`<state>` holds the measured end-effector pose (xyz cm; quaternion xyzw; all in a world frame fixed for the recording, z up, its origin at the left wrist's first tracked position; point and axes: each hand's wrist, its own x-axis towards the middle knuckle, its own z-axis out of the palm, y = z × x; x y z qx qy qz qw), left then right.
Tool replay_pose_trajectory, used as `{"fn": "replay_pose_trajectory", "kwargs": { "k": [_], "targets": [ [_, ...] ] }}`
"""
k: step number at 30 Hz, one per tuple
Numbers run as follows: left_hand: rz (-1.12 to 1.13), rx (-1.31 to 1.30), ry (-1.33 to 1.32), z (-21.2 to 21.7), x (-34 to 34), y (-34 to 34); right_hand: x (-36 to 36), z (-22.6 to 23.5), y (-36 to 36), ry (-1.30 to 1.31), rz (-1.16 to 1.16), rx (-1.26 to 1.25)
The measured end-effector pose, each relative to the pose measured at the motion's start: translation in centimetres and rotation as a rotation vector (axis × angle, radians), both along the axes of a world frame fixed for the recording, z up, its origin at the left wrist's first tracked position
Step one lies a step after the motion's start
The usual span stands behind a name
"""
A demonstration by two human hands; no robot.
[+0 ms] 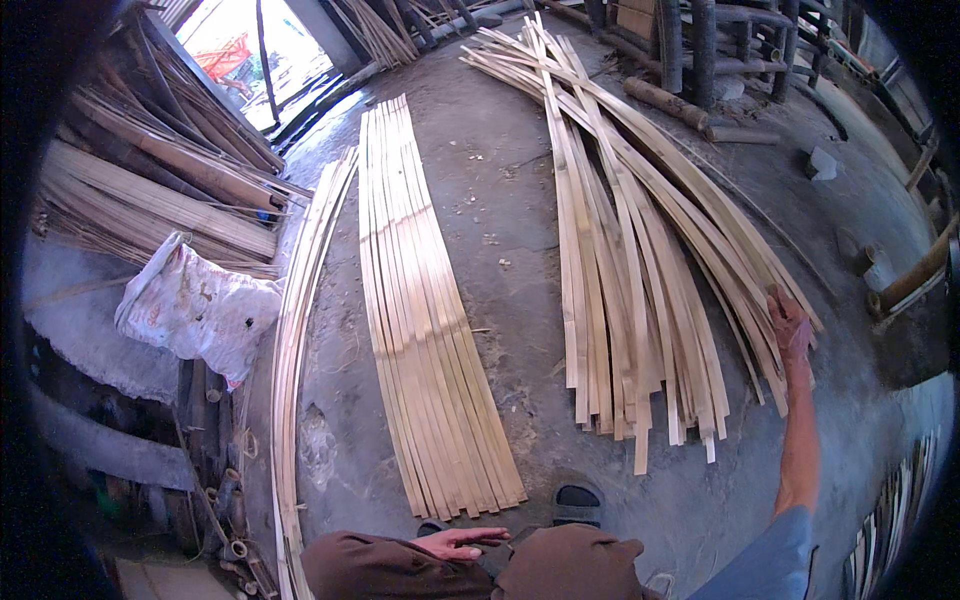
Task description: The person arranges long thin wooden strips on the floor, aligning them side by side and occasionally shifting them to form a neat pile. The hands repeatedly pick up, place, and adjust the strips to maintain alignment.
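My right hand [790,325] reaches out to the right, its fingers closed on a bamboo strip at the outer edge of a loose, fanned pile of bamboo strips [625,250]. How many strips it grips is hidden by the hand. My left hand [462,543] lies over my knee, fingers stretched out and holding nothing. In front of it, a flat band of bamboo strips [430,350] lies side by side on the floor. A narrower bundle of strips [300,300] runs along the left of that band.
A stained white sack [205,310] sits at the left, below stacked split bamboo [160,195]. Bamboo tube pieces [668,104] and a dark frame [745,50] stand at the far right. A doorway [240,60] opens at the far left. Concrete floor [490,230] separates the strips.
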<state>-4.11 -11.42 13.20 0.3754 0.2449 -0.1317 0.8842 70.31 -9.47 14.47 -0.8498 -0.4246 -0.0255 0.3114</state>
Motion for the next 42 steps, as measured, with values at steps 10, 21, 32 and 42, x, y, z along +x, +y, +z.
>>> {"fn": "replay_pose_trajectory", "kwargs": {
  "k": [10, 21, 32, 42],
  "targets": [
    [0.068, 0.093, -0.031, 0.9, 0.0, 0.4, 4.6, -3.3, -1.5, -0.245, -0.114, -0.465],
    [0.341, 1.738, 0.673, -6.8, 1.3, 6.2, -33.5, -5.9, 8.8, 0.715, 0.574, -0.117],
    [0.204, 1.853, 0.666, -11.5, 5.1, 7.1, -49.3, -14.2, 8.7, 0.572, 0.491, -0.24],
    [0.234, 1.863, 0.654, -10.9, 4.4, 6.9, -38.5, 6.1, 8.2, 0.813, 0.129, 0.619]
  ]
}}
